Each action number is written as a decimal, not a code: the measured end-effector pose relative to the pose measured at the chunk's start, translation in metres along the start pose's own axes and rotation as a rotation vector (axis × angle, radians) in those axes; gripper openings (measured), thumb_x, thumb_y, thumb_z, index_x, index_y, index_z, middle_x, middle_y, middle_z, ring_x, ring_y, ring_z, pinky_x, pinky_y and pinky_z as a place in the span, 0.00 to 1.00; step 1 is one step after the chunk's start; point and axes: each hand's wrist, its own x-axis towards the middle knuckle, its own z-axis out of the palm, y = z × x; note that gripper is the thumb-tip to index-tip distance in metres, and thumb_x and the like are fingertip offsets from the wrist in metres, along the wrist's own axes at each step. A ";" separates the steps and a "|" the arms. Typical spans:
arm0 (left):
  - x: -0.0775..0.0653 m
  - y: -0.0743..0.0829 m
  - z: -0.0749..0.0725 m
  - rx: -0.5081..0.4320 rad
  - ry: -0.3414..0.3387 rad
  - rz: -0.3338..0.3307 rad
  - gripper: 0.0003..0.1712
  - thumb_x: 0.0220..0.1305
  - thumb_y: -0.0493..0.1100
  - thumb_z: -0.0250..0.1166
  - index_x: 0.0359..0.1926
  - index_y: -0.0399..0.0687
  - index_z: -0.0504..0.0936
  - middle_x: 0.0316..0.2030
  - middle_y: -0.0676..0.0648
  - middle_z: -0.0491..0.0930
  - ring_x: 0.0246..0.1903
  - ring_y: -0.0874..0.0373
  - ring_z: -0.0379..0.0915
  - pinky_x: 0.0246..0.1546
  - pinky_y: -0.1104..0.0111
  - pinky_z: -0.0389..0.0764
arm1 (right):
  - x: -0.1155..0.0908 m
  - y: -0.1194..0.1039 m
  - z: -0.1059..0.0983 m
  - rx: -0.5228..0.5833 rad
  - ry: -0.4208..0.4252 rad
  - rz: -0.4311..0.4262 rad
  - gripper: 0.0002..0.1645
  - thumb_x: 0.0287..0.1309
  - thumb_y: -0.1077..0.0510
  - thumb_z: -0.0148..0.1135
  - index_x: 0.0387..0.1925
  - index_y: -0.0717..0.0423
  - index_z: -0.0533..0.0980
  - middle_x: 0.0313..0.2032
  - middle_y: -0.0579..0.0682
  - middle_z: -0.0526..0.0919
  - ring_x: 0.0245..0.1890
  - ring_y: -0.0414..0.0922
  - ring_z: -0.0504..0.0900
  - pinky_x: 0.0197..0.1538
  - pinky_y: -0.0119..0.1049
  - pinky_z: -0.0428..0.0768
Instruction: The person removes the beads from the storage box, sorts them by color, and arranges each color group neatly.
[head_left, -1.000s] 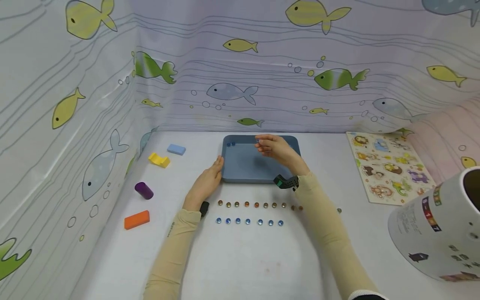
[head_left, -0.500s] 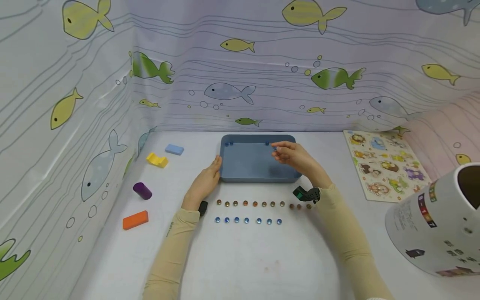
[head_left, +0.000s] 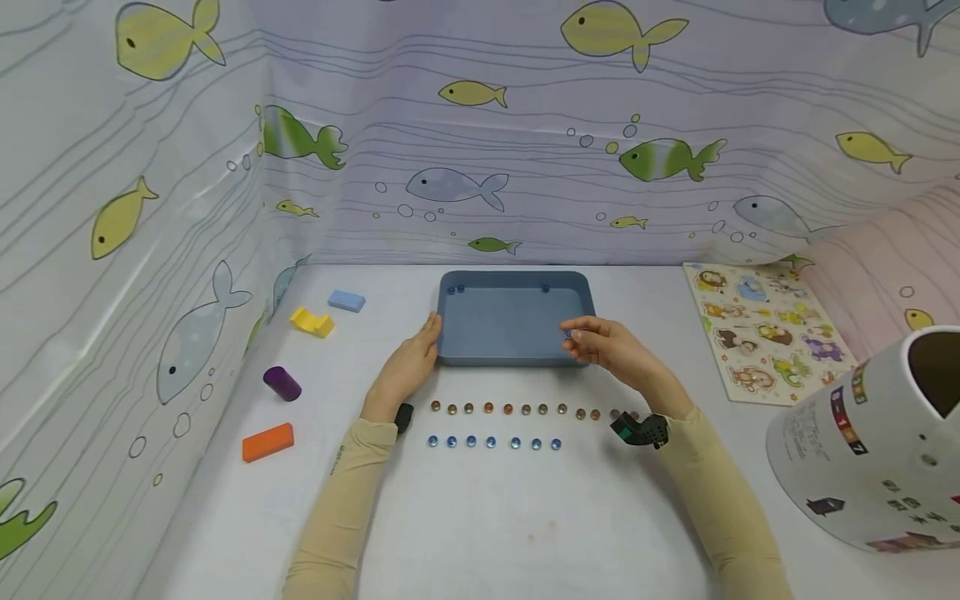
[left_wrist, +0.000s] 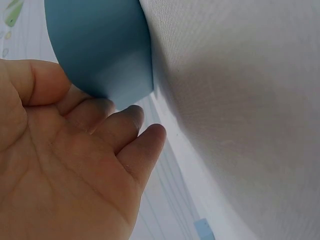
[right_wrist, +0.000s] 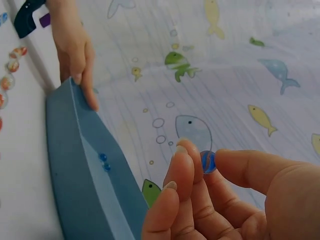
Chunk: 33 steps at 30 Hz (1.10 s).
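In the head view my right hand (head_left: 611,354) is over the front right corner of the blue-grey tray (head_left: 510,362). Its thumb and fingertips pinch a blue glass marble (right_wrist: 208,162), clear in the right wrist view. My left hand (head_left: 405,367) lies along the tray's left wall, its fingertips against the outside in the left wrist view. Inside the tray, two blue marbles (head_left: 456,289) sit together at the back left, and a single blue marble (head_left: 545,288) lies near the back right.
A row of amber and brown marbles (head_left: 488,407) runs before the tray, with a row of blue marbles (head_left: 491,442) nearer me. Orange (head_left: 267,442), purple (head_left: 282,383), yellow (head_left: 311,322) and light blue (head_left: 347,301) blocks stand left. An animal puzzle board (head_left: 768,333) and white canister (head_left: 832,475) are right.
My right hand has moved from the tray's back to its front right corner, holding a blue marble. The lone marble at the back has rolled slightly right. My left hand stays at the tray.
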 end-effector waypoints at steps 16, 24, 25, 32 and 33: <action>-0.001 0.000 0.002 -0.006 0.009 0.014 0.30 0.76 0.40 0.41 0.75 0.41 0.49 0.76 0.42 0.46 0.75 0.46 0.47 0.75 0.53 0.54 | -0.035 0.023 0.014 -0.096 -0.067 0.073 0.28 0.72 0.56 0.50 0.62 0.75 0.63 0.39 0.47 0.82 0.37 0.43 0.79 0.44 0.33 0.81; 0.000 0.000 0.002 -0.001 0.006 0.017 0.30 0.76 0.41 0.40 0.75 0.41 0.50 0.76 0.41 0.47 0.74 0.46 0.47 0.75 0.54 0.54 | -0.060 0.045 0.016 -0.073 -0.103 0.110 0.27 0.71 0.57 0.51 0.59 0.77 0.64 0.36 0.46 0.83 0.30 0.37 0.78 0.33 0.28 0.77; 0.000 0.000 0.002 0.000 0.004 0.016 0.30 0.76 0.41 0.40 0.75 0.41 0.50 0.76 0.42 0.46 0.75 0.46 0.47 0.75 0.54 0.53 | -0.063 0.048 0.017 -0.073 -0.107 0.116 0.27 0.71 0.56 0.51 0.59 0.77 0.64 0.35 0.45 0.83 0.29 0.37 0.78 0.32 0.27 0.76; 0.001 0.001 0.001 -0.004 -0.007 0.007 0.30 0.76 0.40 0.40 0.75 0.41 0.48 0.76 0.43 0.44 0.75 0.46 0.45 0.75 0.54 0.52 | -0.074 0.065 0.018 -0.095 -0.143 0.155 0.25 0.69 0.54 0.54 0.55 0.73 0.68 0.33 0.46 0.83 0.22 0.35 0.77 0.25 0.25 0.73; 0.001 0.001 0.001 -0.007 -0.007 0.006 0.30 0.76 0.40 0.40 0.75 0.41 0.48 0.76 0.43 0.44 0.75 0.46 0.45 0.75 0.54 0.52 | -0.074 0.068 0.019 -0.113 -0.151 0.151 0.24 0.70 0.55 0.53 0.55 0.73 0.69 0.33 0.47 0.83 0.21 0.35 0.77 0.24 0.25 0.72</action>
